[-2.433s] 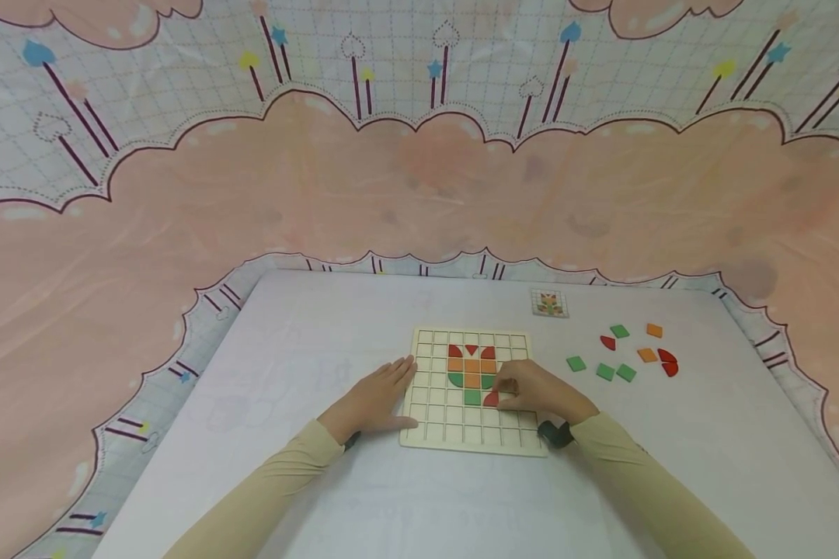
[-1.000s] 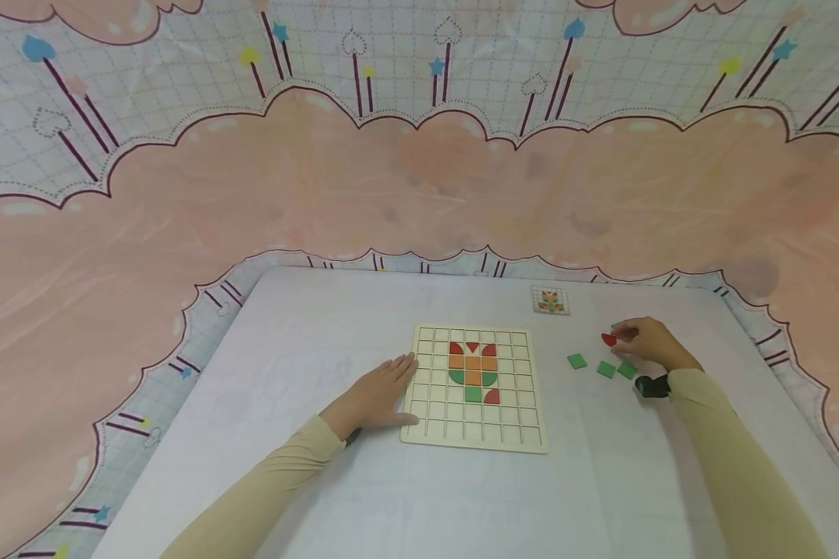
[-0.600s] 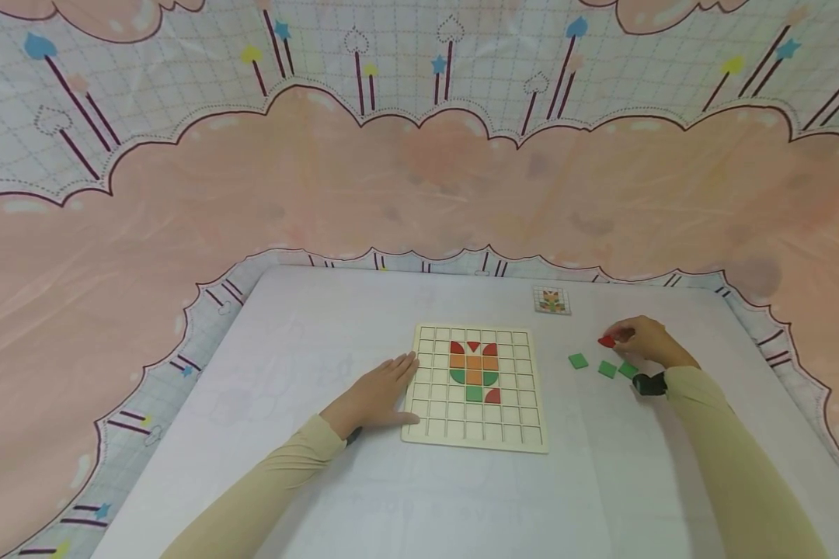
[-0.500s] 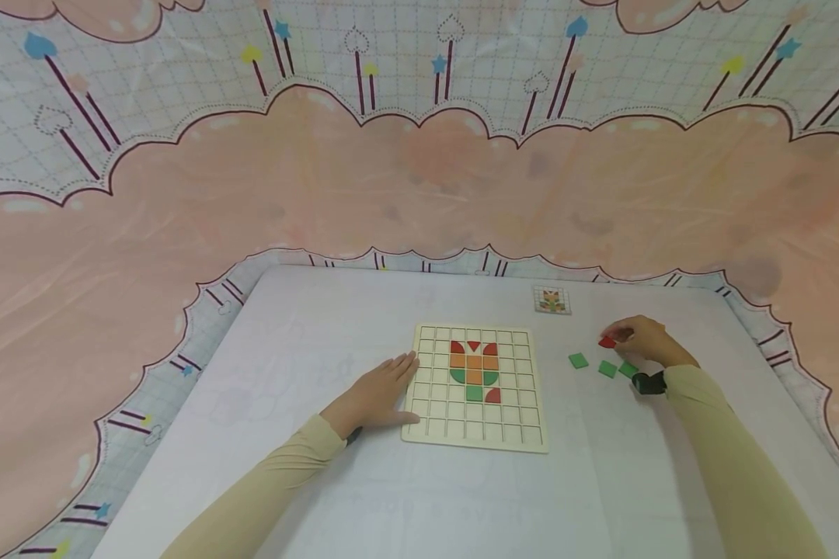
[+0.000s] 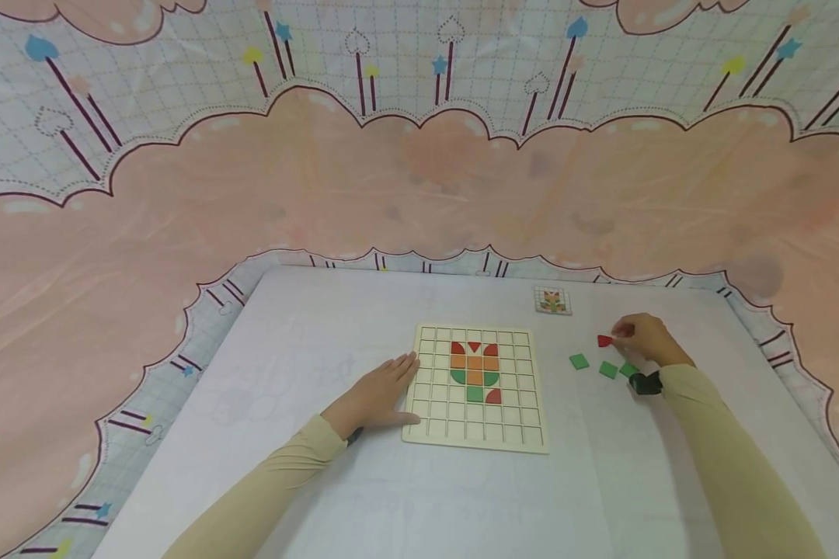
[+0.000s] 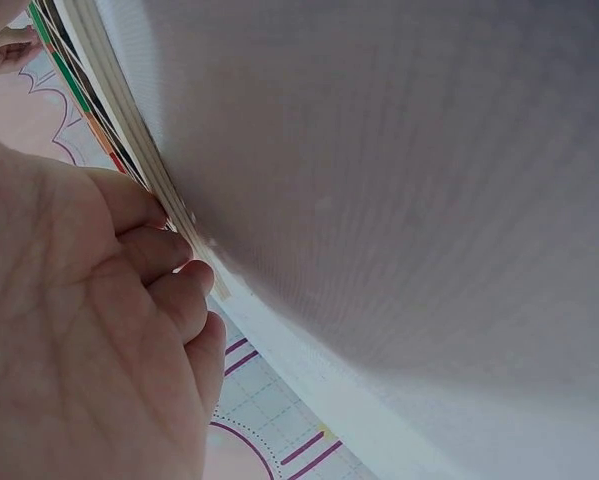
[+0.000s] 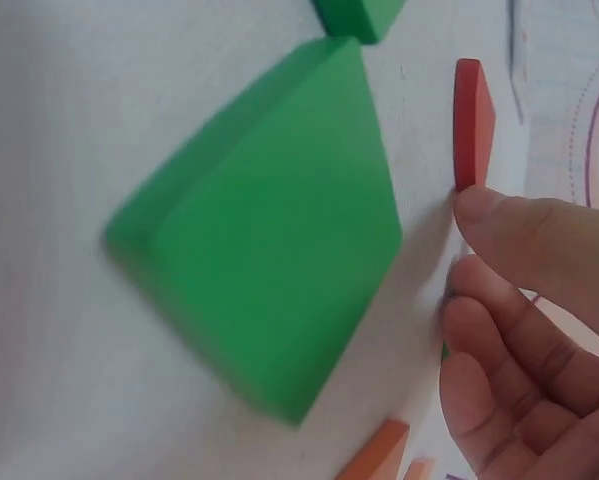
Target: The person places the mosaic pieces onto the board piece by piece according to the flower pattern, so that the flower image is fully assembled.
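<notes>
My left hand (image 5: 372,394) rests along the left edge of a pale gridded board (image 5: 429,435), its fingers extended in the head view and touching the board's edge in the left wrist view (image 6: 89,300). Red, orange and green tiles form a flower-like pattern on the board, with a red quarter-round tile (image 5: 493,397) beside a green square (image 5: 474,394). To the right of the board, my right hand (image 5: 649,339) pinches a red quarter-round tile (image 5: 604,341) at one end. In the right wrist view, the thumb (image 7: 529,230) meets that tile's (image 7: 471,125) lower end; the opposing fingertip is hidden.
Green square tiles (image 5: 579,362) lie on the white table between the board and my right hand. A small pattern card (image 5: 552,300) lies farther back. In the right wrist view, a large green tile (image 7: 269,230) is near the camera and an orange tile (image 7: 377,455) below.
My right hand left the board, where a red tile now lies in the grid, and went right to the loose tiles. The pinched red tile has turned slightly. My left hand stays put.
</notes>
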